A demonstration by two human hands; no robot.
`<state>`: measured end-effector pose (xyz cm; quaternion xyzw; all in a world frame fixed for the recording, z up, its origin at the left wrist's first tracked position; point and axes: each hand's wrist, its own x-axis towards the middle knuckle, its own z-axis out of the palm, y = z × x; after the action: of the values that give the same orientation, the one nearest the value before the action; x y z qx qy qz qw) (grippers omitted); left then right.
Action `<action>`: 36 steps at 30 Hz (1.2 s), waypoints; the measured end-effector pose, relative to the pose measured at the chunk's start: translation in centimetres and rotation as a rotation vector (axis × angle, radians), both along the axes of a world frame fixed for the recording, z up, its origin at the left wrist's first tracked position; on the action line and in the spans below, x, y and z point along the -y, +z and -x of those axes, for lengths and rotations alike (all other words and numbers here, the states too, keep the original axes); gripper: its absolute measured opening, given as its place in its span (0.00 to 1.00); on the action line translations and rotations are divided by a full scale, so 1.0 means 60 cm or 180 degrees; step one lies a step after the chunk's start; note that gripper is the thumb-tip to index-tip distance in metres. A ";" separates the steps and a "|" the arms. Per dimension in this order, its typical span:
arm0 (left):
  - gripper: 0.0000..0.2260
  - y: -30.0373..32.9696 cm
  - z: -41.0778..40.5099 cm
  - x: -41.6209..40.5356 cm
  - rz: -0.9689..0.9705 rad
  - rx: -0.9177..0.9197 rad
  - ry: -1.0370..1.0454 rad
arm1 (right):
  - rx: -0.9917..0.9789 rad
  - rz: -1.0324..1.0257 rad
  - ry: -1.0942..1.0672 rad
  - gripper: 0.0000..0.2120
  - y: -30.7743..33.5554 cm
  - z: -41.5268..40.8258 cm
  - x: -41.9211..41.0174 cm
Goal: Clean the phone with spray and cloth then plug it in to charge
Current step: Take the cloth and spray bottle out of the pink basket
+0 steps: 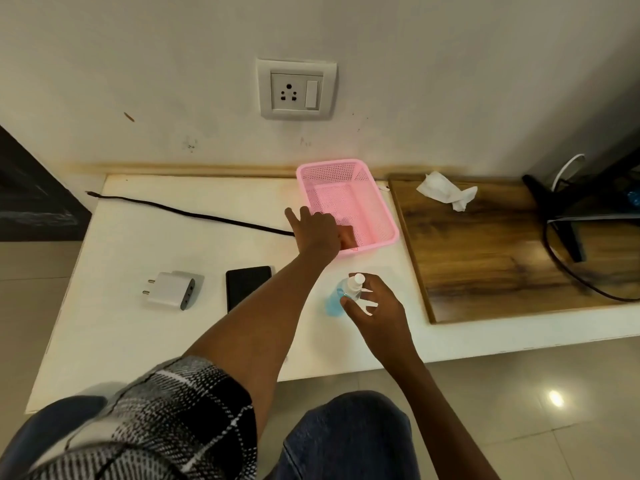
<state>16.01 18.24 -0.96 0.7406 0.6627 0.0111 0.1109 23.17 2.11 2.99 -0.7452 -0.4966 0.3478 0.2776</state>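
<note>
A black phone (pixel 246 284) lies face up on the white table (pixel 138 341), partly under my left forearm. My left hand (pixel 317 230) reaches into the near corner of a pink mesh basket (pixel 386 213) and pinches an orange cloth (pixel 347 234), with two fingers sticking out over the rim. To the right of the phone stands a small spray bottle (pixel 341 296) of blue liquid with a white cap, and my right hand (pixel 375 313) grips it. A white charger adapter (pixel 171 289) lies left of the phone. A black cable (pixel 194 214) runs across the table's back. A wall socket (pixel 296 90) sits above.
A wooden board (pixel 485 258) lies to the right of the basket with a crumpled white tissue (pixel 446 190) on it. A black monitor stand (pixel 568 220) and its cables occupy the far right. My knees are below the table's front edge.
</note>
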 end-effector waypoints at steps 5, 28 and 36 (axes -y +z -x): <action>0.10 0.009 0.024 0.012 -0.0233 0.0305 0.0201 | -0.0104 0.0062 0.0060 0.28 0.004 0.002 0.003; 0.06 0.140 0.194 0.259 -0.0760 0.3495 0.0175 | -0.1328 -0.0454 -0.0818 0.17 0.158 0.121 0.028; 0.10 0.091 0.246 0.315 0.0424 0.3929 0.0616 | -0.1770 0.0267 -0.1096 0.09 0.085 0.135 0.058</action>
<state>1.28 -0.67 4.48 0.5258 0.5399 0.4053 0.5174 15.06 -1.37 8.11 -0.7056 -0.2537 0.5060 0.4263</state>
